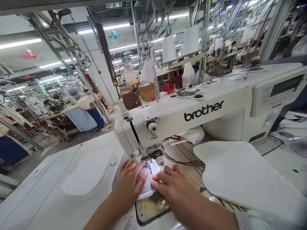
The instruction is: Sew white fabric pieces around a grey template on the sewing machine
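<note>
A white sewing machine (pixel 172 118) marked "brother" stands before me, its lamp lighting the needle area and presser foot (pixel 150 169). Beneath the foot lies a small white fabric piece (pixel 145 191) with a curved, thick edge. My left hand (pixel 129 180) rests flat on its left side, fingers stretched toward the machine head and thumb spread apart. On the right, my right hand (pixel 174 183) has thumb and forefinger pinched at the fabric's edge, close to the foot. The fingertips partly cover the fabric.
A rounded white padded piece (pixel 88 171) lies on the table at left. A larger white shaped piece (pixel 242 175) is at right, under the machine arm's front. Red-handled snips (pixel 175 138) sit behind the needle area. Thread cones (pixel 169 48) stand above; a person (pixel 73 95) is far left.
</note>
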The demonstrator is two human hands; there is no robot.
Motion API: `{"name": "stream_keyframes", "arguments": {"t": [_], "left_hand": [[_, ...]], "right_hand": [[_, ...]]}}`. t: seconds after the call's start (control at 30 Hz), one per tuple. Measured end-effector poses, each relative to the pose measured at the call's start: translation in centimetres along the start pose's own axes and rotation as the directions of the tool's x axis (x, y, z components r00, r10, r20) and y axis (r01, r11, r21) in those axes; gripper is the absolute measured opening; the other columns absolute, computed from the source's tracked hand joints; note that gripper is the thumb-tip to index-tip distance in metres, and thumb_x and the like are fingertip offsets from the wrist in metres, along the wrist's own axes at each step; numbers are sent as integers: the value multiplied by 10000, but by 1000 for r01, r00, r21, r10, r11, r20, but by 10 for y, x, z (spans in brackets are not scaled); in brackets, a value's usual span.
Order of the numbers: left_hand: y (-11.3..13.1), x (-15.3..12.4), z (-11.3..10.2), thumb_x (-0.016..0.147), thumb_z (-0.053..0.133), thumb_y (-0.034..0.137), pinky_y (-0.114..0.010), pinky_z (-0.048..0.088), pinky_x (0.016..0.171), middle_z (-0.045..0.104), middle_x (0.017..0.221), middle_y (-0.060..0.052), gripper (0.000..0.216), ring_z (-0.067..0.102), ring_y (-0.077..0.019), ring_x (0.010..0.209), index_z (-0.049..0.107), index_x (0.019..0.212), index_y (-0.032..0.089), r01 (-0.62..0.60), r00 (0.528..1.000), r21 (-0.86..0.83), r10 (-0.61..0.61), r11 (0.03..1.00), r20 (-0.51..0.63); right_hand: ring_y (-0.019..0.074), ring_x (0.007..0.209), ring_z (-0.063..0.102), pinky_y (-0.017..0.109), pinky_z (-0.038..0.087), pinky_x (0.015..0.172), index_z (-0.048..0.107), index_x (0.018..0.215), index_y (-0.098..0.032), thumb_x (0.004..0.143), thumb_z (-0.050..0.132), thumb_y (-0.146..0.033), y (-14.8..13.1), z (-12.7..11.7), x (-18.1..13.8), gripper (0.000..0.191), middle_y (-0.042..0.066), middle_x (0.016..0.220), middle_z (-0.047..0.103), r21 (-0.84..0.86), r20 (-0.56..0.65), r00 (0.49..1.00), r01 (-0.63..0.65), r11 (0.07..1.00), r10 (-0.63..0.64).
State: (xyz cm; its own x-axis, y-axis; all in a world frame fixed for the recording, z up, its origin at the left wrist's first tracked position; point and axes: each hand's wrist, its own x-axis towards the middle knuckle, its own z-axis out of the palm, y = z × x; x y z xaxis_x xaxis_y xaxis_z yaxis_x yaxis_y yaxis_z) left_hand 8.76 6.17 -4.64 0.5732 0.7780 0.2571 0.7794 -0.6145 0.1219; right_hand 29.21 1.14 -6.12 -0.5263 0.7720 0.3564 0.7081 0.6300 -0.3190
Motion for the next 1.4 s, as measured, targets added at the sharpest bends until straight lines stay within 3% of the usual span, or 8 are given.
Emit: {"name": "stream_keyframes", "arguments": {"t": [0.13,0.27,0.47,0.7,1.03,1.27,1.4], "left_hand": [[-11,9,-3,965,435,350,-418,480,835,637,710,-20,332,611,-208,741,594,708,214,-67,998,-41,68,997,19],[-20,12,-2,954,488,381,-387,494,758,602,620,-20,373,601,-211,701,580,634,214,-100,995,-85,101,991,2],[-11,0,-6,939,550,260,-307,515,830,715,984,-38,173,645,-170,908,700,1026,252,-175,983,-242,158,954,-89],[-5,-5,-8,928,561,198,-304,481,969,691,1115,-26,195,635,-151,1030,715,1028,264,-215,976,-376,202,901,-76],[-11,-4,-2,911,591,210,-328,499,943,712,1074,-47,188,659,-172,1018,733,1021,264,-158,987,-379,136,912,-85],[-10,-3,-3,904,599,214,-362,500,960,727,1022,-49,192,668,-186,1006,737,1031,260,-137,990,-367,109,920,-94],[-9,-4,-3,906,594,202,-368,503,950,719,1034,-54,203,662,-190,1008,731,1042,261,-132,990,-370,105,920,-91]], "right_hand": [[195,894,532,357,276,749,580,1110,-208,815,652,-210,2,11,-2,304,4,1021,668,-45,-76,996,43,998,-46],[191,883,518,346,268,749,558,1138,-231,823,613,-157,2,16,-6,328,0,1038,661,-42,-198,978,60,997,-67],[181,832,485,318,253,735,594,1035,-256,758,620,-66,1,14,-6,337,-4,943,622,-55,-321,945,44,998,-59],[172,798,469,301,248,713,613,993,-237,671,643,-28,1,14,-3,385,-13,878,593,-73,-397,915,50,996,-75],[173,745,452,306,241,707,643,1029,-288,693,715,-57,8,25,3,414,-25,789,557,-155,-435,898,-2,988,-66],[182,770,459,323,264,730,621,1113,-272,848,547,-69,8,22,1,342,3,827,582,-165,-416,901,53,985,-119],[172,764,461,320,259,718,616,1115,-272,880,546,-87,7,19,-1,307,-1,858,586,-152,-411,904,58,987,-117]]}}
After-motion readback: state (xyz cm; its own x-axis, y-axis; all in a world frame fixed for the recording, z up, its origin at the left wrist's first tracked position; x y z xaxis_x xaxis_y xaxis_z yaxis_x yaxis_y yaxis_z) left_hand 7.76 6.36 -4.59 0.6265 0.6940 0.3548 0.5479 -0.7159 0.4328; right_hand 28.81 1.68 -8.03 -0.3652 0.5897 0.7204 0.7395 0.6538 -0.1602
